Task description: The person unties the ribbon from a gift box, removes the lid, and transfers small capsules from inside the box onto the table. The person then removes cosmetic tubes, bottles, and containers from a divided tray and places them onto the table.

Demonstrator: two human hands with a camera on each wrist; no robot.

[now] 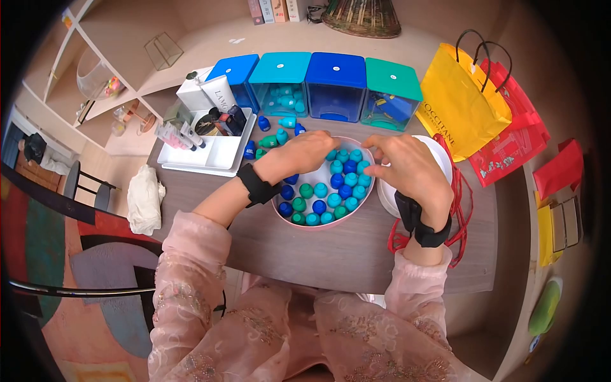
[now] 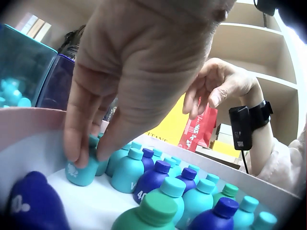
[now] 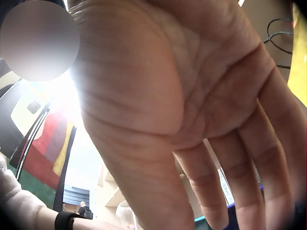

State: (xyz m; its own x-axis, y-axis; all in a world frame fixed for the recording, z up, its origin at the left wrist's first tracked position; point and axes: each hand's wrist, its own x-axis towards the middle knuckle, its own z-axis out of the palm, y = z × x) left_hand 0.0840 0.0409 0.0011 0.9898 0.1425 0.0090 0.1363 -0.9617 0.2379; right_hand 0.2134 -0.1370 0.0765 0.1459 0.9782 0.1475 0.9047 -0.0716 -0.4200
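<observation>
In the left wrist view the left hand (image 2: 139,67) pinches a light-blue bottle (image 2: 81,170) by its cap, low inside the pink-rimmed bowl (image 2: 33,115). Seen from the head, the left hand (image 1: 304,153) is over the bowl's (image 1: 296,224) upper left part, among small light-blue, dark-blue and green bottles (image 1: 320,190) standing in it. The right hand (image 1: 410,165) hovers at the bowl's right edge, fingers loosely bent and apart, holding nothing; its palm (image 3: 144,86) fills the right wrist view.
Four lidded boxes (image 1: 335,73) line the back. Loose bottles (image 1: 267,141) lie left of the bowl beside a white cosmetics tray (image 1: 213,159). A white round lid or plate (image 1: 439,153), red ribbon (image 1: 459,219) and yellow bag (image 1: 461,105) are to the right; a white cloth (image 1: 145,200) is far left.
</observation>
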